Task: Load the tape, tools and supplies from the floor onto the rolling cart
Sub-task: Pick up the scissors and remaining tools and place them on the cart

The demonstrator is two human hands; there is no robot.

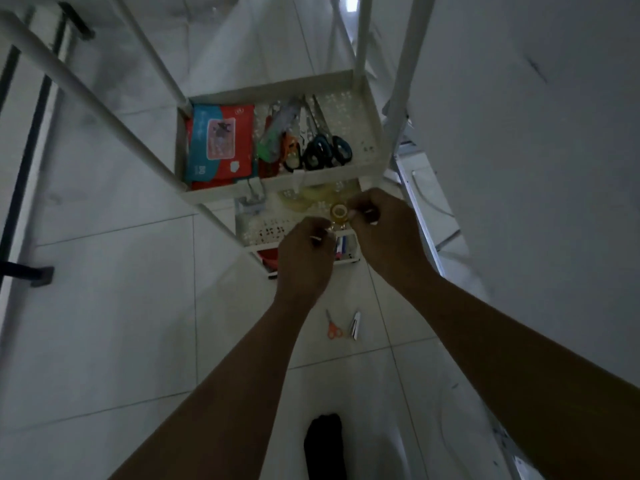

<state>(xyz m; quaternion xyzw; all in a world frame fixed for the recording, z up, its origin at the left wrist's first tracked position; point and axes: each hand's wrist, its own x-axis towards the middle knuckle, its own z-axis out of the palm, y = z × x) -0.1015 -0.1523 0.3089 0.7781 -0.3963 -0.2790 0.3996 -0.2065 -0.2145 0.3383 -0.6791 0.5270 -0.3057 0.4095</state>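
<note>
A white rolling cart (277,190) stands on the tiled floor, seen from above. Its upper tray holds a red and blue wipes pack (220,142) and several scissors (323,150). Over the middle tray, my right hand (377,226) pinches a small roll of clear tape (339,212). My left hand (304,254) is closed just below and left of that roll, fingertips touching its lower edge. More clear tape rolls (304,200) lie in the middle tray. On the floor below my arms lie small orange scissors (333,325) and a silver tool (356,325).
The lowest tray shows a red object (268,258) and markers (341,245). A white wall or panel (536,150) rises close on the right. Black metal legs (27,168) stand at the left. My dark foot (323,445) is at the bottom.
</note>
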